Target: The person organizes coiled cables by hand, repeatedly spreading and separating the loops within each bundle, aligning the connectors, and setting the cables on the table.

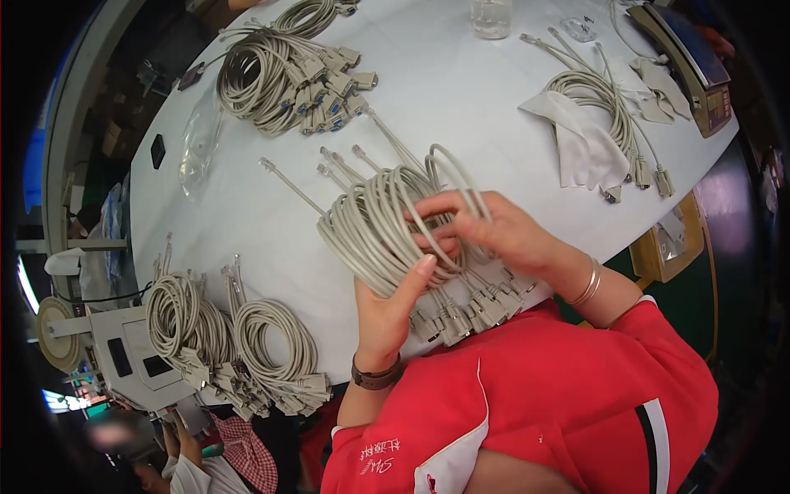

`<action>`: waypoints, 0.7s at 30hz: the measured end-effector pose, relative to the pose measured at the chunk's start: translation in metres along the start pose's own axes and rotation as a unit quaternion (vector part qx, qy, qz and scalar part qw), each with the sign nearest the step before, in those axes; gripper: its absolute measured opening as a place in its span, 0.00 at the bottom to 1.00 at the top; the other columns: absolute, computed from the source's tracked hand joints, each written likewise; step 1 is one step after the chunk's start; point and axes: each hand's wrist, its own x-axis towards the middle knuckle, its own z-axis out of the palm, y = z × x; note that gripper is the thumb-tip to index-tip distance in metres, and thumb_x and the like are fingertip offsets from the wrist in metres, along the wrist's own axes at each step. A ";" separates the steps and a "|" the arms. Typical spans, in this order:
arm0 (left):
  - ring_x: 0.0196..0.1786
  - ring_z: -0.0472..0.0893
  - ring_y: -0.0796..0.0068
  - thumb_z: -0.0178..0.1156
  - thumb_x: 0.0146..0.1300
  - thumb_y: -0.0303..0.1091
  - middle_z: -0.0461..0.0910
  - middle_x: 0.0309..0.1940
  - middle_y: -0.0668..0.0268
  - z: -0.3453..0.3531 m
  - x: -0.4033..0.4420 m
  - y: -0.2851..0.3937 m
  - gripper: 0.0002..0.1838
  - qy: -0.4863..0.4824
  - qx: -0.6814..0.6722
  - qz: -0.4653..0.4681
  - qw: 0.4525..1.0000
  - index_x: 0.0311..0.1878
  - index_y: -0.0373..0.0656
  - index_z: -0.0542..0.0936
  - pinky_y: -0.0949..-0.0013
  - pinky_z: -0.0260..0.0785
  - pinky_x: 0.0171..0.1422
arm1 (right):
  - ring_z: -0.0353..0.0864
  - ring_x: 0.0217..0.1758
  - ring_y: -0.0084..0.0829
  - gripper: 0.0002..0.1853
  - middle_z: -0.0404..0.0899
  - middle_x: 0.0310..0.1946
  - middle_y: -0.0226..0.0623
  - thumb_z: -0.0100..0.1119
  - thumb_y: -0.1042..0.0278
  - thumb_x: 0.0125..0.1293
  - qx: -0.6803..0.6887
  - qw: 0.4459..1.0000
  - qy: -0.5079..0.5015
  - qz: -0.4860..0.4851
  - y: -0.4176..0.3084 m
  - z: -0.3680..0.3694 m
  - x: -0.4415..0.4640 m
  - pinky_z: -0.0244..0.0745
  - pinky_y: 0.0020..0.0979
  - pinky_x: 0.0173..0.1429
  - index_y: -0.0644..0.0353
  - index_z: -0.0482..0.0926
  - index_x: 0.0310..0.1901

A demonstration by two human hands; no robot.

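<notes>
A thick bundle of coiled grey cables (pixel 370 222) is held just above the white table, near my red jacket. My left hand (pixel 384 317), with a watch on the wrist, grips the bundle from below; its thumb lies over the front strands and its other fingers are partly hidden in the coil. My right hand (pixel 510 233) is closed around a loop at the bundle's right side, its fingertips reaching into the coil. Clear plugs (pixel 333 156) stick out at the far side. Several grey D-shaped connectors (pixel 465 317) hang at the near side, by my jacket.
More coiled cables (pixel 255 78) lie at the back left, with other coils (pixel 276 337) at the near left. At the right, a coil (pixel 605 90) has white cloth (pixel 576 140) against it. A white machine (pixel 136 358) and a co-worker's arm (pixel 189 445) are at the lower left.
</notes>
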 end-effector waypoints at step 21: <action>0.45 0.83 0.60 0.59 0.64 0.25 0.82 0.41 0.58 -0.056 -0.016 -0.012 0.15 0.090 -0.184 -0.003 0.979 0.53 0.33 0.74 0.57 0.77 0.53 | 0.58 0.16 0.13 0.15 0.66 0.22 0.24 0.44 0.59 0.75 0.150 0.985 0.087 0.023 0.008 -0.010 -0.002 0.51 0.18 0.19 0.63 0.73 0.45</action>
